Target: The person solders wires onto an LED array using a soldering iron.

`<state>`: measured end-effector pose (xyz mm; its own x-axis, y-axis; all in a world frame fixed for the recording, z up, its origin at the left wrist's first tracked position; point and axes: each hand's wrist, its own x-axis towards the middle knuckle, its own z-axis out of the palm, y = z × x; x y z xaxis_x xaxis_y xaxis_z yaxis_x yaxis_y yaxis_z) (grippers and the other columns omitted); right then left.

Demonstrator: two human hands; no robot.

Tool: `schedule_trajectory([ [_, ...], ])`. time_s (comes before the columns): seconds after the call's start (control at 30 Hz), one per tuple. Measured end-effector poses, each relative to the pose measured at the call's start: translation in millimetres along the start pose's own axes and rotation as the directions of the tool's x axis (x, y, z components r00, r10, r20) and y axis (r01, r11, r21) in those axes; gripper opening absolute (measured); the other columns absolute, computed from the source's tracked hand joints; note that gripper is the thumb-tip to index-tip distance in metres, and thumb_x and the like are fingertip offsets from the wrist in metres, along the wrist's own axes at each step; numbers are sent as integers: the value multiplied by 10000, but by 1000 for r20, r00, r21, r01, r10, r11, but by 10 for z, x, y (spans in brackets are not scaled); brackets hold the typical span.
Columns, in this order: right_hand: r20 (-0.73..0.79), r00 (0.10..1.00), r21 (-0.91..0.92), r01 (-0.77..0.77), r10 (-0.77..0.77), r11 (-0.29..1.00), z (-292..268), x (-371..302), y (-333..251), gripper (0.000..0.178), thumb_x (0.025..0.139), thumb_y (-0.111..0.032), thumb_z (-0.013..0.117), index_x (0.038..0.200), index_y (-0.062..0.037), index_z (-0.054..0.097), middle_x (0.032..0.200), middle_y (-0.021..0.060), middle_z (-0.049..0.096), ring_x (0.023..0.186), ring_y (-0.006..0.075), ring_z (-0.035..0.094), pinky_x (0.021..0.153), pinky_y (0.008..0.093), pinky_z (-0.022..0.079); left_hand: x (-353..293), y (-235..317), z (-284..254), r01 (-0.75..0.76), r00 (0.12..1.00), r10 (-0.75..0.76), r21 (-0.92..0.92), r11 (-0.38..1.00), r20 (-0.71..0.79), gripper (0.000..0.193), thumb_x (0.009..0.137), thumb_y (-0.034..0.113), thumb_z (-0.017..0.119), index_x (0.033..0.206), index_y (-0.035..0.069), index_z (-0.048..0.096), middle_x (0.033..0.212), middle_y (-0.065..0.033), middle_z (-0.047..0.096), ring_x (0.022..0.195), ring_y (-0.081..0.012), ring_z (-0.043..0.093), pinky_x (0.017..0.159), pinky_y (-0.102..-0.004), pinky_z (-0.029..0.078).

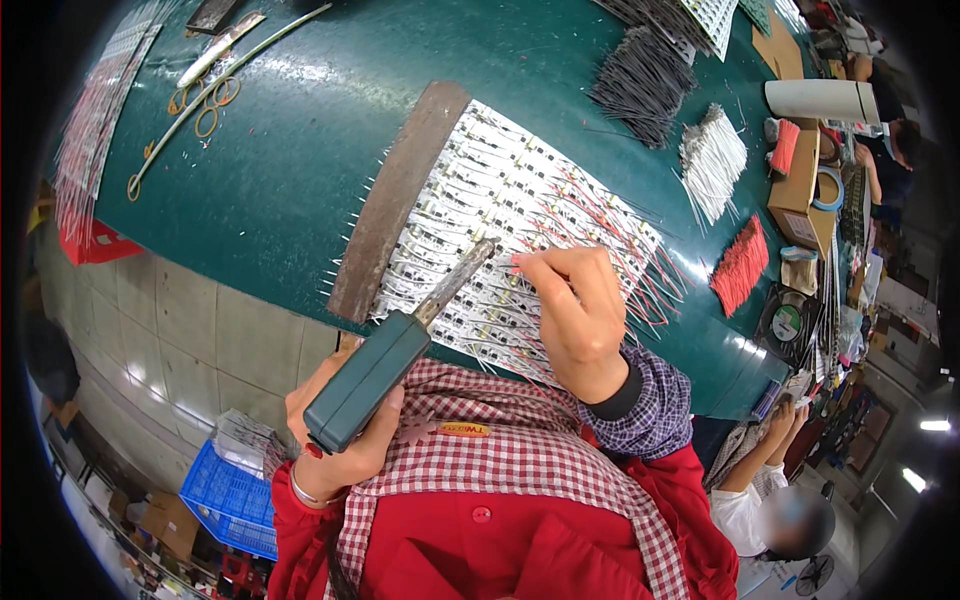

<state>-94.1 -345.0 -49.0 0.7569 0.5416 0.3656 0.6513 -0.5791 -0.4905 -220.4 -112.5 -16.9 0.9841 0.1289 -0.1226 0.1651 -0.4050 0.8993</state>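
My left hand is wrapped round the dark green body of a soldering gun. Its metal tip reaches up and right, onto a panel of small white circuit boards that lies on the table. Close to that tip, my right hand is closed in a pinch over the panel; what sits between the fingertips is too small to make out. Thin red and dark wires stick out along the panel's right side. A brown, worn bar lies along the panel's left edge.
On the green table, bundles of black wires, white wires and red wires lie to the right. Scissors are far left, near another wired panel. A cardboard box and a co-worker are at right.
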Motion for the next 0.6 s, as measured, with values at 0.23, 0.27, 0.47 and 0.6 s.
schedule_trajectory([
  [0.23, 41, 999, 42, -10, 9, 999, 27, -37, 2, 396, 663, 111, 635, 1053, 49, 662, 947, 132, 595, 833, 284, 569, 688, 370, 493, 19, 25, -12, -25, 1000, 24, 31, 999, 18, 222, 742, -19, 742, 955, -72, 705, 935, -178, 705, 768, -271, 724, 695, -323, 566],
  [0.27, 42, 999, 41, -11, 9, 999, 29, -38, 3, 396, 663, 111, 635, 1053, 49, 662, 947, 132, 595, 833, 284, 569, 688, 370, 493, 21, 25, -14, -38, 999, 37, 48, 998, 26, 223, 741, -22, 740, 956, -71, 705, 932, -178, 704, 774, -274, 724, 700, -325, 567],
  [0.47, 44, 999, 35, -20, 18, 999, 22, -24, -17, 391, 660, 113, 635, 1044, 47, 660, 944, 129, 592, 837, 285, 569, 685, 374, 493, 32, 42, -20, -23, 999, 22, 20, 1000, 46, 229, 739, -28, 740, 961, -68, 707, 924, -168, 700, 769, -269, 717, 689, -319, 557],
  [0.6, 40, 999, 12, -12, 12, 1000, 48, -41, -6, 383, 665, 96, 645, 1044, 44, 660, 946, 125, 593, 837, 280, 570, 681, 369, 494, 33, 46, -10, 14, 998, -14, -4, 1000, 54, 228, 738, -29, 740, 961, -65, 707, 906, -159, 694, 752, -261, 711, 678, -317, 550],
])
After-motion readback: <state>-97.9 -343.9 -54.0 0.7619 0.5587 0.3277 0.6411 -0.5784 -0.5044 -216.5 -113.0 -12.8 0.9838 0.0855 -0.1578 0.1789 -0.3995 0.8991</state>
